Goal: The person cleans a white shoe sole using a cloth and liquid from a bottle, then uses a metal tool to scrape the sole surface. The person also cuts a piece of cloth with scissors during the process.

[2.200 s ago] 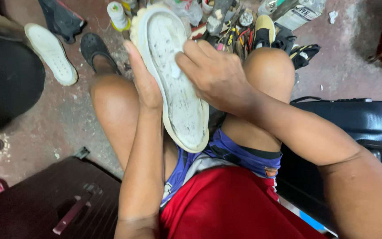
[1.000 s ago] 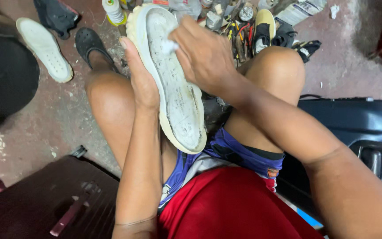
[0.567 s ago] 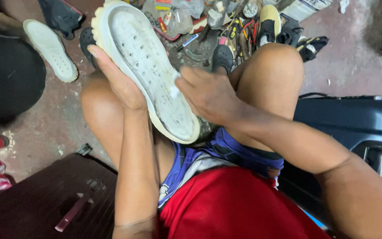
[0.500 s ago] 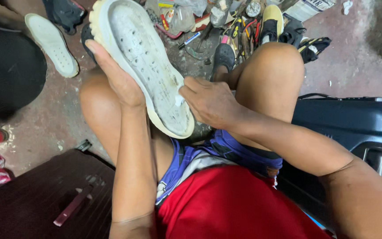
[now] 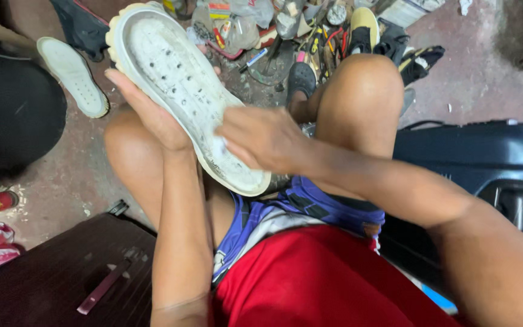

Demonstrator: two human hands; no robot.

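A large off-white shoe sole [image 5: 171, 72] with a toothed rim and small holes lies slanted over my lap, its dirty inner face turned up. My left hand [image 5: 149, 115] grips its left edge from underneath, thumb against the rim. My right hand [image 5: 261, 138] presses a small white wad [image 5: 221, 145] onto the heel end of the sole, fingers closed on it. Both hands are between my bare knees, above red and blue shorts.
A second white sole [image 5: 72, 74] and a black clog [image 5: 301, 77] lie on the stained concrete floor. A heap of tools, bottles and shoe parts [image 5: 286, 27] sits beyond my knees. A dark wooden box [image 5: 62, 278] is at lower left, a black case [image 5: 491, 163] at right.
The sole has tilted from nearly upright to slanted left. My right hand has rubbed down from the toe end to the heel end.
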